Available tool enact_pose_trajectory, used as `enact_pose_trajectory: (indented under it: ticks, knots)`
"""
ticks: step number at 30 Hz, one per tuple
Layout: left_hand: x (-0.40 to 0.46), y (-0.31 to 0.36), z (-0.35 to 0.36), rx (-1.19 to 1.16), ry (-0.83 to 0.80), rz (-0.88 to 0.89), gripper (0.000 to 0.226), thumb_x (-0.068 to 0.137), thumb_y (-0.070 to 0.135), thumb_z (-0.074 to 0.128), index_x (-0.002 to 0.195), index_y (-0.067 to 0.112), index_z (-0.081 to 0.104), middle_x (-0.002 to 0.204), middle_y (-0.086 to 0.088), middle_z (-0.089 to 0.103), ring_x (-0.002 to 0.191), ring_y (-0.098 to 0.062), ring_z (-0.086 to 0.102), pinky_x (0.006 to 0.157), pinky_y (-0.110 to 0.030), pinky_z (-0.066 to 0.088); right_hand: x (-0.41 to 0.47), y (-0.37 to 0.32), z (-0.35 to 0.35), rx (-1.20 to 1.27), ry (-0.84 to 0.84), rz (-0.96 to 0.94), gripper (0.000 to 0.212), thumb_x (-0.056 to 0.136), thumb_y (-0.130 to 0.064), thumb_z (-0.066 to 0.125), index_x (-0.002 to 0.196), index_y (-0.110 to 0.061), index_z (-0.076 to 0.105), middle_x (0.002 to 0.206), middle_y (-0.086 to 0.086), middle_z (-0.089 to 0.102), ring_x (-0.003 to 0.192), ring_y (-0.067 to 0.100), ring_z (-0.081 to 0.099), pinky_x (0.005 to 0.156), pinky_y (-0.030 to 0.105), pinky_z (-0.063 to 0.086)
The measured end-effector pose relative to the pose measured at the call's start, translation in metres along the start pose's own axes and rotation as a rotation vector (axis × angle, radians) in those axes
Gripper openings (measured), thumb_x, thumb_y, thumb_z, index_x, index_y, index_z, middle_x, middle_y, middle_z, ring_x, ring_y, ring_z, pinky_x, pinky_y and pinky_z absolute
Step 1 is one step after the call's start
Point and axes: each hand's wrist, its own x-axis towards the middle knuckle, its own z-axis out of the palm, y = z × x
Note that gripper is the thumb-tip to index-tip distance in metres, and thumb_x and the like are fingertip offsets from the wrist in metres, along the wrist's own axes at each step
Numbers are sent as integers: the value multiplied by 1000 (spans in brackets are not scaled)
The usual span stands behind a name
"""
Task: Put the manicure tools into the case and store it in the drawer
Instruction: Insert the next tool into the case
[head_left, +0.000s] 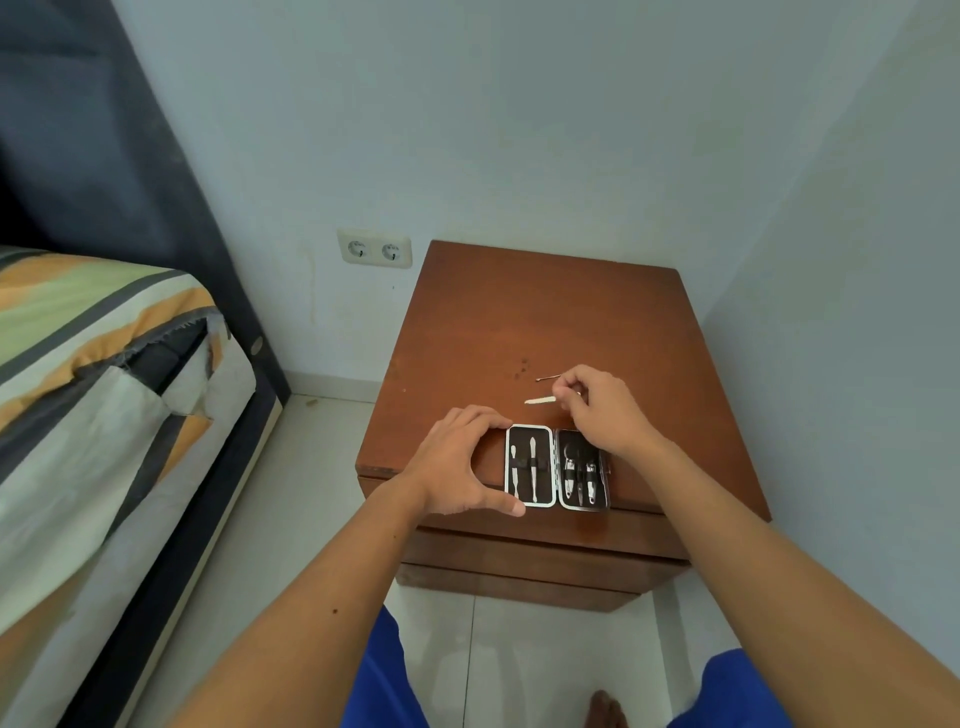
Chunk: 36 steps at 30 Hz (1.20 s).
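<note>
Both hands are over the front part of a brown wooden nightstand (545, 322). At the left, the left hand (457, 462) is open in a wide C shape: its fingers touch the far left corner of the manicure case (557, 467) and its thumb touches the near left corner. The case lies open and flat between the two hands, at the front edge of the nightstand top. Its left half holds two slim metal tools under a strap, and its right half holds some more tools, among them what looks like a nail clipper. Just behind the case, the right hand (602, 410) has its fingers curled and pinches a pale nail file (540, 400), whose tip points to the left. A little farther than this hand lies a thin metal pick (548, 378) on the wood. Below the hands, the drawer (519, 525) fronts are closed. Far left of the left hand are a bed (104, 364) with a striped cover and a double wall socket (374, 249).
</note>
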Motion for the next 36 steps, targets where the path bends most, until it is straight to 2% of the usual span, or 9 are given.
enact_pose_trajectory:
  ticks: [6,8,14,19,21,24,28,33,36]
  knots:
    - [0,0,0,1,-5,-9,110,52,74,92,146,36,48,143,23,44,131,-3,38,111,-29,32,-18,1,-16,385,-3,74,7,93,-17,77,97,-22,78,86,2,77,74,12,68,81,32,61]
    - [0,1,1,2,-5,-7,110,53,73,92,146,35,48,143,23,44,131,-3,38,111,-29,32,-22,3,-18,467,4,81,10,91,-12,79,99,-18,79,91,11,77,75,13,66,81,32,61]
    - [-1,2,0,-2,-8,-16,110,53,73,93,146,37,47,143,24,44,130,-2,38,110,-29,33,-28,8,-20,856,75,150,20,83,-2,83,102,-6,76,82,11,75,71,20,65,75,28,55]
    - [0,1,1,-9,-11,-21,110,52,74,92,146,38,47,142,24,44,130,-2,38,109,-29,33,-32,5,-26,1170,68,189,24,75,-8,84,99,-5,80,85,8,74,77,15,64,75,23,56]
    - [0,0,1,-11,-14,-20,110,52,75,92,146,38,47,142,25,44,130,-2,38,110,-30,33,-32,5,-27,1255,70,174,23,79,-8,79,102,-5,80,86,7,74,77,13,64,75,21,56]
    - [0,0,1,-16,-21,-26,110,52,76,91,146,39,47,143,25,43,131,-2,37,111,-30,33,-30,2,-30,1270,81,165,26,87,-1,74,113,-3,74,87,6,73,76,12,66,76,22,58]
    - [1,0,2,-14,-19,-28,110,52,77,91,146,39,47,143,25,43,131,-3,38,110,-30,34,-30,-2,-33,1267,107,191,43,71,-7,85,111,-3,69,87,11,75,73,16,70,73,24,60]
    - [0,0,2,-7,-12,-25,111,52,75,91,146,38,47,143,24,44,131,-2,38,109,-29,33,-29,-1,-29,1282,92,164,22,75,-11,84,95,-3,77,87,11,75,75,17,69,73,24,59]
    - [0,0,2,-5,-9,-23,111,52,76,91,146,37,47,144,24,44,131,-2,38,109,-29,33,-29,0,-28,1278,73,154,20,77,-10,83,94,-2,76,89,14,75,81,20,72,78,26,61]
